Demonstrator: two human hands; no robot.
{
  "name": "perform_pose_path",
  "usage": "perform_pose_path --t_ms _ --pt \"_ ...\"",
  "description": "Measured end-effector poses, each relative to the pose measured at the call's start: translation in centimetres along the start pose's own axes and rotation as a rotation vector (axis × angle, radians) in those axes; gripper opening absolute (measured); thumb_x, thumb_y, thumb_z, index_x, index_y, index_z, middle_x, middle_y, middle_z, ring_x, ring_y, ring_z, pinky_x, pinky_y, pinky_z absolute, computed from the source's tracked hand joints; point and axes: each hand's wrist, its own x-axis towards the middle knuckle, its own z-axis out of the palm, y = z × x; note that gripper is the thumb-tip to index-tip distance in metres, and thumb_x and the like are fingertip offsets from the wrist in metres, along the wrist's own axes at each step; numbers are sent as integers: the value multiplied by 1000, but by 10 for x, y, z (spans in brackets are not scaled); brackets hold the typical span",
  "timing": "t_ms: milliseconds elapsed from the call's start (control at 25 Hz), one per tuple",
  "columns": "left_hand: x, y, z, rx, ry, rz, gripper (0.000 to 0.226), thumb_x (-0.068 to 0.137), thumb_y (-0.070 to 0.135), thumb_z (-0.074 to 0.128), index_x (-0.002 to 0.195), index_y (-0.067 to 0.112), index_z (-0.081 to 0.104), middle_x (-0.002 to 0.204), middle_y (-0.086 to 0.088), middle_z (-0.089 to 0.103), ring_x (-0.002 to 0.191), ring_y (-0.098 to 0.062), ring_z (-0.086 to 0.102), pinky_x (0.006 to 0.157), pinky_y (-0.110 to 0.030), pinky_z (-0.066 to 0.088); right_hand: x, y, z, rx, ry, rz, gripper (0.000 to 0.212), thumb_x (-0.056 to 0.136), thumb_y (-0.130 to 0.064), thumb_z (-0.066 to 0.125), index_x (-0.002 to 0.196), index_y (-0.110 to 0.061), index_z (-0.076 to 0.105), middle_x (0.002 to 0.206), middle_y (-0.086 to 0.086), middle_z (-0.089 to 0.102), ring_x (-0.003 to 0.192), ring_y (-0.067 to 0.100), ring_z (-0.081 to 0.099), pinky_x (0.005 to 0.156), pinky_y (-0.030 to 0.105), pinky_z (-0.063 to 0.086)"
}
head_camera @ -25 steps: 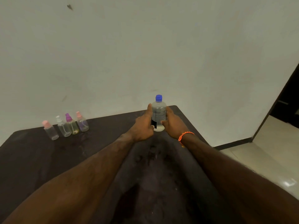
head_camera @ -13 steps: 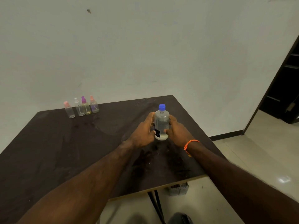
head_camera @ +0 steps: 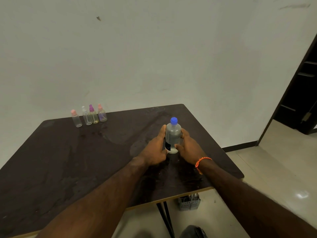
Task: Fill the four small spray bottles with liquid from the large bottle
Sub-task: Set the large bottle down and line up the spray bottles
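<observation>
While both hands (head_camera: 155,150) clasp the large bottle (head_camera: 172,135), spray bottles (head_camera: 89,116) stand well apart.

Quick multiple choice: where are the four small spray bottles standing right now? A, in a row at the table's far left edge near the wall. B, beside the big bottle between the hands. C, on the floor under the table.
A: the four small spray bottles stand in a row at the far left of the table, well apart from the large bottle.

The large bottle (head_camera: 173,134) stands upright at the right middle of the counter (head_camera: 68,160), clear, blue cap on, dark label low down. Four small spray bottles (head_camera: 89,116) stand in a row at the far left edge, capped pink, white, purple, pink.
</observation>
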Motion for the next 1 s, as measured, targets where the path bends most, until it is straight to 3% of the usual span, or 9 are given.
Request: perform_pose_path --t_ms 200,280,360,440,560,640,760,840,1000 --pt "-2 7 -10 73 12 -32 113 89 13 70 166 24 -13 167 -4 35 149 -26 42 122 -39 35 -9 -5 -3 -56 35 -12 81 87 -21 69 153 -26 23 150 2 48 131 25 54 108 45 45" --pt "-6 10 -14 128 14 -37 114 89 22 73 166 23 -12 167 -9 34 150 -30 40 123 -45 33 -16 -10 -5 -160 191 9 76 88 -20 68 152 -20 29 153 4 43 135 25 49 110 49 43" --pt "-14 11 -22 197 10 -41 115 90 31 75 166 22 -9 170 -9 27 152 -31 35 126 -49 29 -26 -21 -9 -253 365 -66 61 86 -13 63 143 -18 42 144 4 49 127 25 52 106 45 44" --pt "-25 7 -33 278 27 -50 113 90 38 76 167 22 -5 174 -5 18 156 -28 28 128 -48 23 -36 -38 -8 -303 401 -203 52 83 -13 61 134 -18 50 131 5 56 114 24 56 96 40 47" --pt "-50 -9 -54 370 89 -84 110 91 49 73 168 20 -1 175 -4 10 159 -24 20 129 -49 15 -45 -62 7 -340 334 -329 51 84 -16 63 133 -20 51 126 6 60 107 24 60 90 40 53" --pt "-69 -25 -70 444 119 -120 111 92 57 69 167 17 -1 175 -6 7 160 -24 16 129 -49 13 -42 -76 27 -342 219 -360 58 86 -21 63 141 -20 46 136 5 56 119 24 57 99 42 51" --pt "-101 -53 -97 586 159 -198 112 91 67 62 167 15 -3 175 -9 2 161 -23 9 128 -52 10 -27 -96 69 -493 -110 -301 91 86 -48 64 158 -20 16 164 6 21 149 29 25 116 53 31" --pt "-121 -71 -117 636 168 -251 112 91 70 59 167 15 -3 175 -10 0 161 -22 6 128 -54 8 -13 -109 97 -579 -245 -262 105 83 -61 63 160 -21 3 168 5 0 154 30 8 120 59 19" --pt "-159 -107 -155 638 208 -388 114 90 76 55 167 15 -4 175 -9 -3 162 -24 4 128 -57 6 17 -149 143 -630 -294 -328 107 83 -63 64 160 -21 3 168 5 0 154 31 7 120 61 15"
